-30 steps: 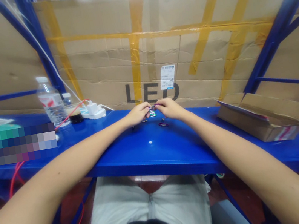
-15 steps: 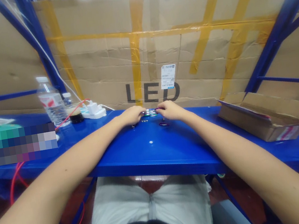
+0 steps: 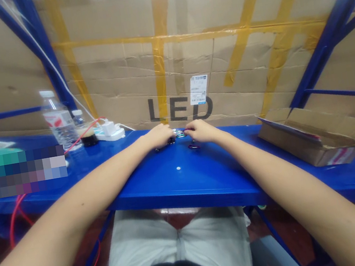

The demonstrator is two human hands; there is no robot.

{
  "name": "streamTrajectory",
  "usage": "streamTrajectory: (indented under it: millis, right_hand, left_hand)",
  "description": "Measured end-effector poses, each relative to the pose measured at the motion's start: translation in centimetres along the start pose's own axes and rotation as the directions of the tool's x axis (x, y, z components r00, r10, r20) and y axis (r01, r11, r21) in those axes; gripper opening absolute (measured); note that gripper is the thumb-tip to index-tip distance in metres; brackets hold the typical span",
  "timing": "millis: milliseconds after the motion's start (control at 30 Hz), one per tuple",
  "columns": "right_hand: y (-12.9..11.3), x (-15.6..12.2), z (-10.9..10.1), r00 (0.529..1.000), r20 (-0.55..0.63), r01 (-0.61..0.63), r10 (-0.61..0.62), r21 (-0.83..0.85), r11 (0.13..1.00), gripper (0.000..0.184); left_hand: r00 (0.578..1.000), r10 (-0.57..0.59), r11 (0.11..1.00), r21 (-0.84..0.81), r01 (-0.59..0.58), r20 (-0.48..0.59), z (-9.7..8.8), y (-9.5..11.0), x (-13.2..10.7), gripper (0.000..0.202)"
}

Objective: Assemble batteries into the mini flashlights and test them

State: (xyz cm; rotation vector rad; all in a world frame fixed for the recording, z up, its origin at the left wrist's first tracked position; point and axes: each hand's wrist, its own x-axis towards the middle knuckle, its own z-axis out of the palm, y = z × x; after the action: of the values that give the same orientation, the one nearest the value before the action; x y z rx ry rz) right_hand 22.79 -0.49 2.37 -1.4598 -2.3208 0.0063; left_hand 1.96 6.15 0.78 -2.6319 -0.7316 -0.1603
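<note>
At the far side of the blue table (image 3: 158, 179), my left hand (image 3: 160, 135) is closed, its fingertips down by a small dark object (image 3: 166, 143) too small to name. My right hand (image 3: 199, 130) pinches a small purple piece whose kind I cannot make out. Between the two hands lies a cluster of small shiny silver and green pieces (image 3: 179, 133), near the fingertips of both. Just below my right hand rests a small dark purple, ring-like object (image 3: 194, 146). A small white dot (image 3: 178, 168) marks the tabletop nearer to me.
An open cardboard box (image 3: 305, 143) stands on the right. On the left are a clear water bottle (image 3: 59, 123), a smaller bottle with dark liquid (image 3: 89, 138), a white power strip (image 3: 111, 134) and a red cable (image 3: 17, 205). A large cardboard sheet (image 3: 115, 84) rises behind.
My left hand has shifted slightly, its fingers now over the small dark object and pale bits below it. My right hand has barely moved. The view has shifted a little.
</note>
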Motion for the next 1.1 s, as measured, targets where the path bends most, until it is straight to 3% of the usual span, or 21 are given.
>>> streamTrajectory:
  millis: [267, 1100]
  right_hand:
    - [0.1, 0.0, 0.0, 1.0, 0.002, 0.003, -0.003, 0.009, 1.0, 0.026]
    - [-0.1, -0.2, -0.2, 0.999, 0.037, -0.041, 0.039, 0.05, 0.998, 0.026]
  left_hand:
    - [0.999, -0.042, 0.998, 0.041, 0.043, -0.026, 0.0, -0.4, -0.2, 0.024]
    - [0.995, -0.099, 0.993, 0.062, 0.097, 0.028, -1.1, -0.8, -1.5, 0.028]
